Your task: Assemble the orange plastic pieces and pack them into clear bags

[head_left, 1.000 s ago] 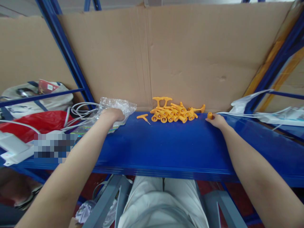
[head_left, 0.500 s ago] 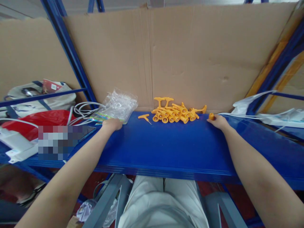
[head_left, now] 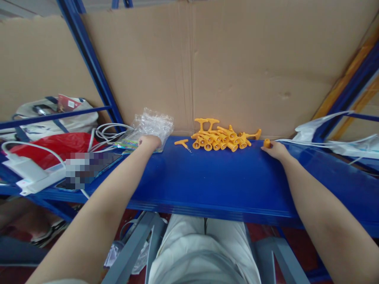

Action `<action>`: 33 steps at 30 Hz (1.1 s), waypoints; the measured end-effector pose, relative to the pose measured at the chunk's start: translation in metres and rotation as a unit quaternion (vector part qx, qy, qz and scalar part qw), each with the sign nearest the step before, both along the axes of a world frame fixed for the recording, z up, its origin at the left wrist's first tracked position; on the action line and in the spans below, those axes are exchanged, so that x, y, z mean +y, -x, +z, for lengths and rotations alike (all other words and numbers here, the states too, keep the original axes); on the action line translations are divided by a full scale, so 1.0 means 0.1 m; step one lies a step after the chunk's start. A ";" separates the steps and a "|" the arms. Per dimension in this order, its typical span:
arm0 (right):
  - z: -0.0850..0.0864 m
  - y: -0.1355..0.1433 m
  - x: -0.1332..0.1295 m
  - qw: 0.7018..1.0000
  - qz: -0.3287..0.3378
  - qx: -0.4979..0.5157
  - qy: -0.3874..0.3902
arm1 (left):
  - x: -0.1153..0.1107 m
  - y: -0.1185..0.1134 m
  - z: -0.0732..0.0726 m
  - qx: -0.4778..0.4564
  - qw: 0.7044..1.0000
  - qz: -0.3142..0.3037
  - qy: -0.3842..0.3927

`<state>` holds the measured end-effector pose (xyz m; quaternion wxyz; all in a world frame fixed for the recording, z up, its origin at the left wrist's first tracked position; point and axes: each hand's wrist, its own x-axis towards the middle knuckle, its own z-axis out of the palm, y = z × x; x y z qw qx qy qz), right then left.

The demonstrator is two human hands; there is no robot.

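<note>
Corkscrews (head_left: 217, 139) piled on blue worktop (head_left: 207, 181); your right hand (head_left: 276, 150) pinches yellow cap (head_left: 267, 142), your left hand (head_left: 151, 142) on clear plastic bag (head_left: 156, 121), can't tell whether gripping.

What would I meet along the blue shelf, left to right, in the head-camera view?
White plastic box, crumpled clear plastic bag, loose orange T-handled corkscrew, pile of orange T-handled pieces, small orange cylinder in the right hand.

Head-worn view (forward and down)
</note>
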<state>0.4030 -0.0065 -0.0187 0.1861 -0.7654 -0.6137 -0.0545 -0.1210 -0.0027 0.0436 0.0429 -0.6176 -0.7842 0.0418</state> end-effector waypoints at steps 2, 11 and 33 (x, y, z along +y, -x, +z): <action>0.00 0.00 0.00 1.000 0.003 -0.005 0.003 | -0.01 -0.23 0.06 0.017 0.999 0.030 -0.024; 0.02 0.03 0.02 0.999 0.000 -0.012 0.033 | -0.13 -0.87 -0.21 -0.005 0.977 -0.213 -0.016; 0.17 0.16 -0.12 0.998 -0.035 0.030 -0.051 | -0.12 -0.74 -0.32 -0.098 0.972 -0.131 -0.170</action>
